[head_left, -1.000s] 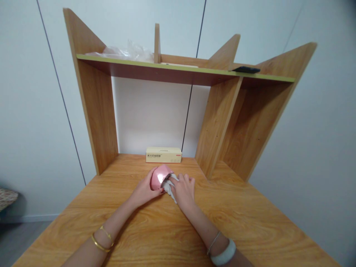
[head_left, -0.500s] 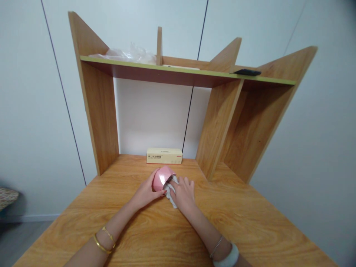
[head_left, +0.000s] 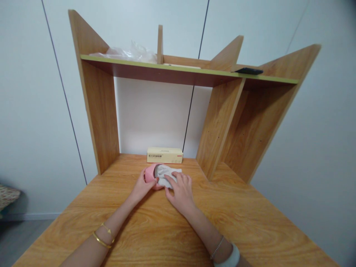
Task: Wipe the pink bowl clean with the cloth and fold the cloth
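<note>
A small pink bowl rests on the wooden desk, its mouth facing up towards me. My left hand grips its near left rim with thumb and fingers. A white cloth fills the bowl and spills over its right edge. My right hand pinches that cloth with thumb and fingertips, pressing it into the bowl.
A long beige box lies just behind the bowl at the back of the desk. A wooden hutch stands over the desk with a divider on the right. On its top shelf sit crumpled clear plastic and a black flat object.
The bowl has turned from lying tilted with its underside showing to mouth up. The cloth, earlier bunched beside it under my right hand, is now inside the bowl. Both hands shifted slightly away from me.
</note>
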### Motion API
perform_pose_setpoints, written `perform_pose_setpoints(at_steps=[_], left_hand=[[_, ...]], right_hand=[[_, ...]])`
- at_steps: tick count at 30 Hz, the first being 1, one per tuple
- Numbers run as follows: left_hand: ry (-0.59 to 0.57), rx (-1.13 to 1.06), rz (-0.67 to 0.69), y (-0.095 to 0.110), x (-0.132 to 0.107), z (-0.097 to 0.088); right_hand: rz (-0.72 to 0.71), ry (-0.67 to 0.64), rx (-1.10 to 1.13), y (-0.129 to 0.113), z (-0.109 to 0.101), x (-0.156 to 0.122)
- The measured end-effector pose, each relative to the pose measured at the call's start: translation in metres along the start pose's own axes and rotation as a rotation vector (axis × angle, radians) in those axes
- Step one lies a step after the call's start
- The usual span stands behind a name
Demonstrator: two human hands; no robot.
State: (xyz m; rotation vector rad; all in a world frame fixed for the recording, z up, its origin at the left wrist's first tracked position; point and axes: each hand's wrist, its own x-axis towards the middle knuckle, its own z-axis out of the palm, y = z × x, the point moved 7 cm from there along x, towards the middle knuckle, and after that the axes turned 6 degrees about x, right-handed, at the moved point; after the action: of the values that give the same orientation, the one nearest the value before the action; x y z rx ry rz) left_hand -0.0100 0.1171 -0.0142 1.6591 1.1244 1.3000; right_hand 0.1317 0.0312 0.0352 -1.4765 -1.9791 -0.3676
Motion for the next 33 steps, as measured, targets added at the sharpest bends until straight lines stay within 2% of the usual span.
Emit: perform_pose_setpoints(at_steps=[4,11,15,26,33], left_hand=[[0.026,0.011,-0.037,-0.006,0.002,-0.006],[-0.044,-0.011,0.009,0.002,-0.002,0.005],[-0.061,0.001,0.046,0.004,-0.004,0.008],[-0.099,0.102,0.148,0.016,-0.008,0.010],[-0.112,0.168,0.180,0.024,-0.014,0.011]], right_hand=[[-0.053,-0.072,-0.061,-0.005,0.007,0.000],[0.060,-0.130,-0.200,0.011,0.007,0.004],[0.072,-0.115,-0.192,0.013,0.003,0.005],[-0.045,-0.090,0.008,0.003,0.003,0.002],[0.019,-0.003,-0.087,0.010,0.000,0.004]])
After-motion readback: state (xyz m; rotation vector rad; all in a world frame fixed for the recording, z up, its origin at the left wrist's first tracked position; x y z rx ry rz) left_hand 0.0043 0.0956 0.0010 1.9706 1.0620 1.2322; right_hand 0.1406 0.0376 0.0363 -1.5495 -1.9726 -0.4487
